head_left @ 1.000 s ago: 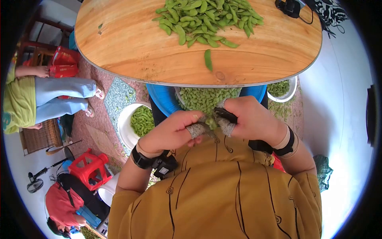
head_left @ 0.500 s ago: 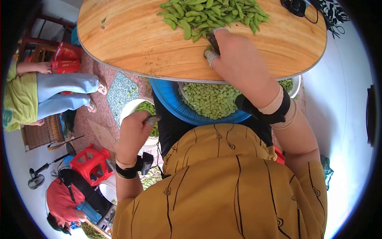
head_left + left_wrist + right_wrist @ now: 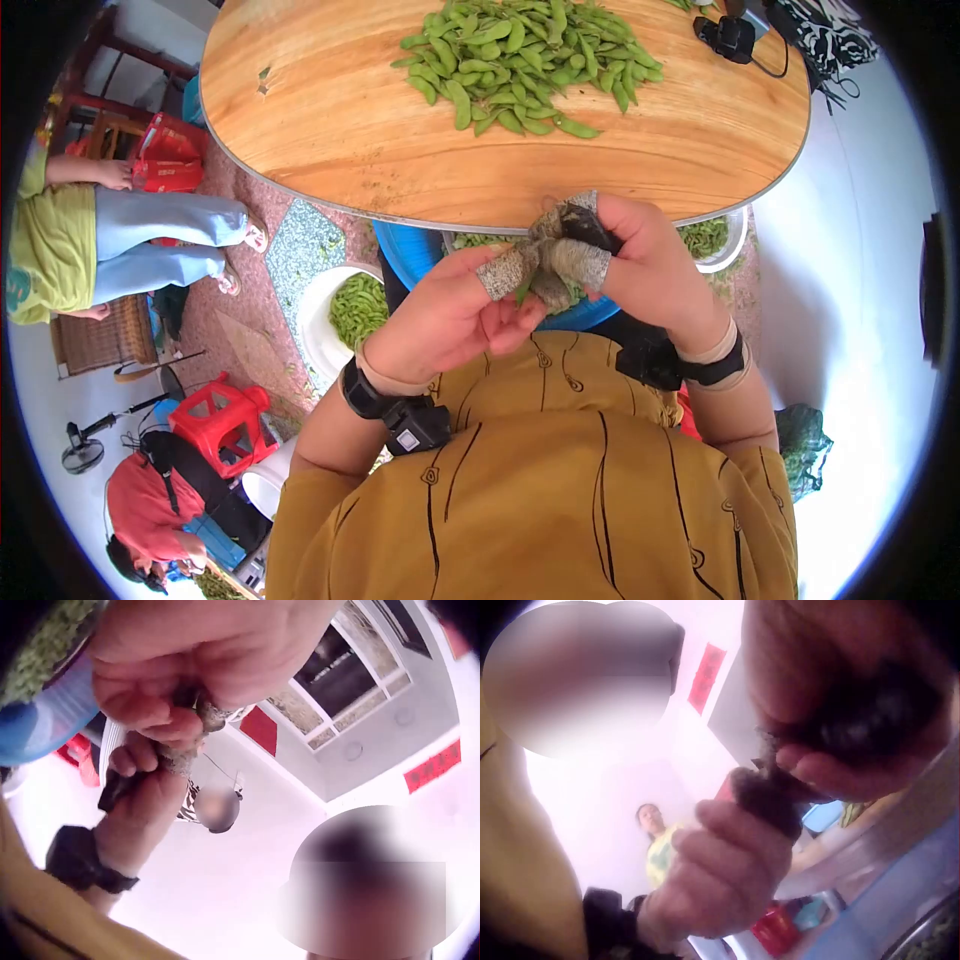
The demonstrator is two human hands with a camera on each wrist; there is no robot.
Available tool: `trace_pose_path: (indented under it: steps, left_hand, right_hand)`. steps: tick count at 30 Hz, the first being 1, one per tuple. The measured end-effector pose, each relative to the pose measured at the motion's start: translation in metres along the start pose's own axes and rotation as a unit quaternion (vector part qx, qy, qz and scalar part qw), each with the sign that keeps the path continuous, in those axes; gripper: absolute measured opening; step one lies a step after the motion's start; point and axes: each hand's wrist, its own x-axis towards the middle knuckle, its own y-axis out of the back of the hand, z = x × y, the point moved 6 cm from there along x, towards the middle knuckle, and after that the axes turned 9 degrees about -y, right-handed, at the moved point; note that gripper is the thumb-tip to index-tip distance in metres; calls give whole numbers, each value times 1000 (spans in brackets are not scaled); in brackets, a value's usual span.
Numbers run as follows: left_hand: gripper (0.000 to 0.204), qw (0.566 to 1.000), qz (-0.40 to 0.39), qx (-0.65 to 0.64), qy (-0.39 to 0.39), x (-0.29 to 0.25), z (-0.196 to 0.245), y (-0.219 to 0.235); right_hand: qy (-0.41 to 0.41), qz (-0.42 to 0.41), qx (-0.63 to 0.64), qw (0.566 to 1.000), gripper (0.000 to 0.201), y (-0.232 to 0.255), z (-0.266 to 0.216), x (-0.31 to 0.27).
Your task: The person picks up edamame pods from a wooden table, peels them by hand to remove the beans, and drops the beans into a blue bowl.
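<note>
Below your chin, past the edge of the wooden table with its pile of pods, both hands meet over the blue basin of shelled beans. Your left hand and right hand are both curled, cloth-wrapped fingertips pressed together round a single pod, of which only a sliver of green shows between them. To shell it well, I judge you should keep that pinch right above the basin so the beans drop in, press along the seam with the thumb instead of crushing the middle, and hold the husk firmly in one hand so it can go aside to the white bowl of husks on your left. A second white bowl sits partly under the table on your right. The head view alone shows the table, basin and bowls, and where the pod sits over them. The left wrist view looks up from beneath: it shows the curled fingers of both hands locked together, a corner of the basin, and wall and windows behind, but I cannot make out the pod there. The right wrist view is blurred and close, yet it shows another person in yellow standing beyond the hands, and the basin rim at the lower right.
</note>
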Motion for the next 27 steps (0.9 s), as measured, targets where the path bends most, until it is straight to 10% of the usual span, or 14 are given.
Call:
trace_pose_path:
  steps: [5,8,15,17,18,20,21,23,25,27]
  left_hand:
    - [17,950,131,248,-138,0,16,18]
    - [12,927,174,310,-120,-2,17,16]
    - [12,853,155,475,-153,4,17,7]
    - [14,667,68,682,-292,3,26,-7]
    - [14,667,65,683,-291,2,27,-9]
    - [16,886,130,434,-98,4,11,11]
    - [16,886,129,435,-97,4,13,13]
    - [16,997,29,-62,-18,7,-5,11]
    - [20,994,-56,-97,-7,10,-13,11]
    - [19,991,46,-126,-21,10,-19,21]
  right_hand:
    - [-71,21,-104,992,20,-2,0,-11]
    - [50,19,-128,990,25,-4,-8,-18]
    - [37,13,-121,992,29,-3,2,-17]
    - [42,24,-114,992,28,1,4,-16]
    - [-55,-31,1,998,29,0,15,-12]
    - [-150,-84,119,978,29,-5,26,-14]
    - [-161,-95,168,968,29,-8,29,-16]
    - [-171,-106,216,955,30,-16,37,-16]
    - [232,72,-140,960,33,-10,10,-22]
    - [312,117,-266,904,34,-5,9,-30]
